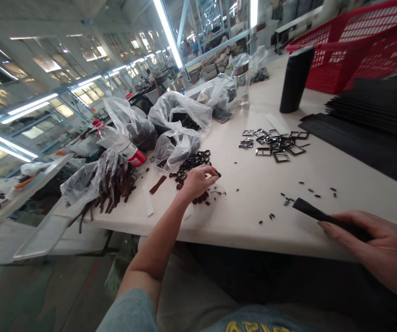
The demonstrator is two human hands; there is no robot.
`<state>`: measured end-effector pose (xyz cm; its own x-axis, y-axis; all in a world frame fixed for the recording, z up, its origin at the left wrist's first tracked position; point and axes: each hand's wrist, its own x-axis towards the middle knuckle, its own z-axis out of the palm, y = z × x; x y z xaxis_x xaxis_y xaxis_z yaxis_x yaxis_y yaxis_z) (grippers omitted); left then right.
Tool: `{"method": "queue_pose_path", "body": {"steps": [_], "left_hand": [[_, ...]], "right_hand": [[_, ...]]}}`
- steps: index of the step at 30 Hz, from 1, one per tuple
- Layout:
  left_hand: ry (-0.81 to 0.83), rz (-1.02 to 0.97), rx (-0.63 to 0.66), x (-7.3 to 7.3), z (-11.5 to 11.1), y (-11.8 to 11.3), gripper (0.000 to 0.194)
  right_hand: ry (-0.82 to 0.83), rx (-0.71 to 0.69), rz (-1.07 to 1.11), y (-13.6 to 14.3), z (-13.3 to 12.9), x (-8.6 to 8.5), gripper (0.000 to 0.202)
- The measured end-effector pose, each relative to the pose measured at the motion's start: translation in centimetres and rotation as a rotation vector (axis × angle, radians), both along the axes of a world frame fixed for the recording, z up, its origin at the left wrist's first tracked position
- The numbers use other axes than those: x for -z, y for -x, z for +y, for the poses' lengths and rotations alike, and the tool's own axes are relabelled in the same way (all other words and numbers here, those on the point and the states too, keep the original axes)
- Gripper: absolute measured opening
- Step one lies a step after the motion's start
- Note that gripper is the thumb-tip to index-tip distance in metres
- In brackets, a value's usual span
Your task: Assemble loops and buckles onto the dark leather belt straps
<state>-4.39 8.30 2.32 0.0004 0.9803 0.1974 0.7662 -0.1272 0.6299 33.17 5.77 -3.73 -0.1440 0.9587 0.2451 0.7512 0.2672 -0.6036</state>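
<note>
My left hand [198, 180] is over the front of a pile of small dark rings [195, 161]. Its thumb and fingertips pinch a small dark piece [218, 174]. At the right, my right hand [378, 244] grips a black strap [314, 211], whose flat end points left over the table edge. Between the hands, several tiny black pieces [286, 201] are scattered on the pale table [226, 216]. Farther back lies a heap of dark metal buckles [277, 146]. A short brown strip [157, 184] and a white strip [148, 202] lie left of the rings.
Clear plastic bags [181, 110] with dark parts, a red-labelled bottle [132, 153] and a bundle of brown strips [113, 184] stand at the left. A glass jar [242, 85], a black cylinder [295, 80], a red basket [340, 60] and stacked black sheets [374, 120] are farther back and right.
</note>
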Motion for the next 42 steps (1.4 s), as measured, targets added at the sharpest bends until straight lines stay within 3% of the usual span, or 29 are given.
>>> {"method": "queue_pose_path", "body": {"steps": [3, 5, 7, 10, 14, 20, 31, 34, 36, 39, 42], "left_hand": [[0.128, -0.729, -0.061, 0.0, -2.1, -3.2, 0.021], [0.214, -1.068, -0.097, 0.3, -3.9, -5.9, 0.031], [0.269, -1.277, -0.149, 0.6, -5.7, -8.5, 0.037], [0.306, -1.426, -0.224, 1.2, -7.6, -11.4, 0.044], [0.289, -1.488, -0.262, 2.1, -8.6, -13.5, 0.046], [0.266, -1.486, -0.268, 2.8, -8.8, -13.9, 0.043], [0.756, -1.649, 0.189, 2.6, -9.8, -13.0, 0.045], [0.801, -1.579, 0.182, 2.2, -9.8, -13.5, 0.046], [0.708, -1.464, 0.063, 2.0, -9.9, -14.1, 0.045], [0.397, -1.327, -0.091, 2.0, -10.4, -15.3, 0.044], [0.317, -1.315, -0.009, 2.4, -11.3, -16.4, 0.048]], "right_hand": [[-0.025, -0.087, 0.072, 1.3, -1.0, -2.1, 0.024], [-0.146, -0.135, 0.085, 2.3, -1.9, -3.0, 0.022], [-0.271, -0.184, 0.07, 3.4, -2.8, -3.7, 0.018], [-0.389, -0.23, 0.023, 4.9, -3.7, -4.3, 0.012], [-0.454, -0.245, -0.086, 6.1, -4.3, -4.6, 0.011], [-0.501, -0.343, -0.119, 6.2, -5.1, -4.3, 0.009], [-0.326, -0.601, 0.221, 4.8, -5.7, -3.8, 0.005], [-0.329, -0.603, 0.232, 4.6, -6.1, -3.6, 0.006], [-0.319, -0.549, 0.18, 4.4, -6.2, -3.5, 0.006], [-0.311, -0.425, 0.109, 4.3, -6.1, -3.7, 0.009], [-0.321, -0.371, 0.095, 4.4, -5.9, -4.0, 0.012]]}}
